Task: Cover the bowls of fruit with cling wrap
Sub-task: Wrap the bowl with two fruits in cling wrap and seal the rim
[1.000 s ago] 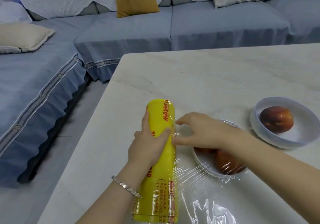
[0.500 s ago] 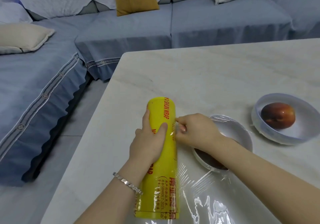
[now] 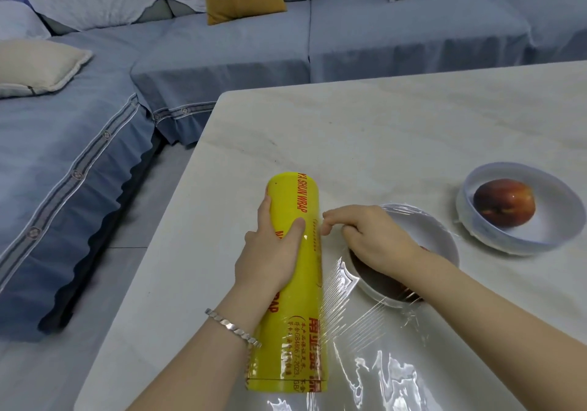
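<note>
Two hands work at the pale marble worktop (image 3: 397, 131): the left hand (image 3: 270, 252) clasps one yellow cylindrical cling-wrap roll (image 3: 293, 236), the right hand (image 3: 371, 239) pinches its clear film (image 3: 365, 340) beside the roll. Two white round bowls hold red fruit: the near bowl (image 3: 444, 245) under film, the far bowl (image 3: 521, 207) apart. Since half a second ago, the right hand's fingers have loosened slightly.

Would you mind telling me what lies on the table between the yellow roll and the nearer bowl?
In the head view, a stretch of clear film runs from the yellow roll over the nearer bowl, with the right hand on it.
</note>
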